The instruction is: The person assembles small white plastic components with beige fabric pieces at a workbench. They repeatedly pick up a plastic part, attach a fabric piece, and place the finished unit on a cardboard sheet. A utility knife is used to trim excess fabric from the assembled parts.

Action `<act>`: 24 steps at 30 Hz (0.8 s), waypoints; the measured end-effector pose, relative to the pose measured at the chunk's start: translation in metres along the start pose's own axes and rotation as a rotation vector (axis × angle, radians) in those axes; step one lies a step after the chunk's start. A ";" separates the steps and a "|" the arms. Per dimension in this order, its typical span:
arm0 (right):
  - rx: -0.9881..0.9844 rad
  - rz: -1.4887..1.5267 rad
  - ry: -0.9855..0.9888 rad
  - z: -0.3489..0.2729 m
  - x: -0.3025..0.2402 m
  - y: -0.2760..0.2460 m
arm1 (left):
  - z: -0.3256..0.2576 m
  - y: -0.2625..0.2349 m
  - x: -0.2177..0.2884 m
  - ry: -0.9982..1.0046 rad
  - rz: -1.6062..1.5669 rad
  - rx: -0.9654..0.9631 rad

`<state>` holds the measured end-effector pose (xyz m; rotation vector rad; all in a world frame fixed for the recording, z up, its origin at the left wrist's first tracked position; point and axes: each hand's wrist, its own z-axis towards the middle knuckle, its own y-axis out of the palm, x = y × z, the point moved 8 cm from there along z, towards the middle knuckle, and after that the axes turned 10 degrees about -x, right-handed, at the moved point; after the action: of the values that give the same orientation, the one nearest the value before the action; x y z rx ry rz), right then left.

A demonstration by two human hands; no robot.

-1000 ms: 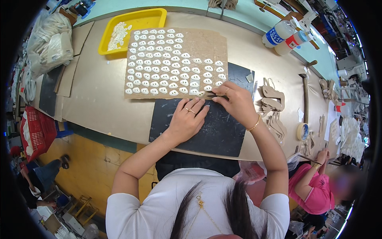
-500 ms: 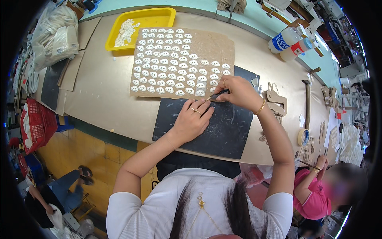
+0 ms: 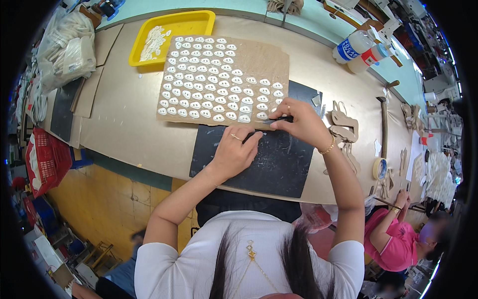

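Right hand (image 3: pixel 301 122) pinched a thin dark tool (image 3: pixel 273 120) at the cardboard sheet's (image 3: pixel 249 62) near edge, mid-counter (image 3: pixel 124 124). Left hand (image 3: pixel 236 149), fingers curled, pressed the black mat (image 3: pixel 279 164). White oval pieces (image 3: pixel 209 84) lay in rows.

A long tan workbench (image 3: pixel 124 124) carries a cardboard sheet (image 3: pixel 249 60) of white pieces, a yellow tray (image 3: pixel 199 22), a black mat (image 3: pixel 279 164), 2 plastic bottles (image 3: pixel 361 50), a hammer (image 3: pixel 384 124) and a tape roll (image 3: pixel 380 168).
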<state>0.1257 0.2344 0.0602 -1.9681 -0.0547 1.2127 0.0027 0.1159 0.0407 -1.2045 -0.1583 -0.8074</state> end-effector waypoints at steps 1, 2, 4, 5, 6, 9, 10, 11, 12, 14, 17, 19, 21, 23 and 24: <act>0.015 0.064 0.059 -0.009 0.002 -0.002 | 0.001 -0.002 0.000 -0.019 -0.006 0.016; 0.031 0.129 0.121 -0.021 0.005 -0.001 | -0.001 0.000 -0.002 -0.042 -0.039 0.011; 0.083 0.375 0.194 -0.049 0.025 0.019 | -0.007 0.005 -0.011 -0.086 -0.113 -0.001; 0.095 0.532 0.301 -0.068 0.032 0.033 | -0.008 0.006 -0.014 -0.099 -0.135 0.022; 0.102 0.692 0.403 -0.086 0.037 0.049 | -0.009 0.007 -0.016 -0.114 -0.166 0.018; 0.191 0.824 0.598 -0.131 0.044 0.086 | -0.010 0.002 -0.018 -0.144 -0.243 0.002; 0.236 0.816 0.614 -0.141 0.043 0.091 | -0.010 -0.001 -0.020 -0.148 -0.255 0.033; 0.284 0.812 0.632 -0.150 0.042 0.096 | -0.010 -0.003 -0.022 -0.150 -0.268 0.059; 0.331 0.807 0.650 -0.157 0.040 0.101 | -0.011 -0.005 -0.024 -0.153 -0.280 0.085; 0.429 0.678 0.606 -0.164 0.031 0.099 | -0.011 0.000 -0.010 -0.058 -0.164 0.026; 0.448 0.441 0.611 -0.166 0.021 0.091 | -0.011 0.011 0.033 0.060 -0.112 -0.117; 0.473 0.386 0.598 -0.169 0.021 0.091 | -0.017 0.028 0.055 0.090 -0.124 -0.198; 0.485 0.332 0.567 -0.170 0.021 0.090 | -0.023 0.041 0.064 0.086 -0.120 -0.240; 0.500 0.274 0.522 -0.173 0.018 0.087 | -0.024 0.048 0.066 0.065 -0.098 -0.278; 0.515 0.205 0.494 -0.174 0.016 0.086 | -0.024 0.051 0.067 0.055 -0.086 -0.296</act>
<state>0.2372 0.0774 0.0301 -1.7737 0.6590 0.7288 0.0753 0.0694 0.0268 -1.4592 -0.0459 -0.9621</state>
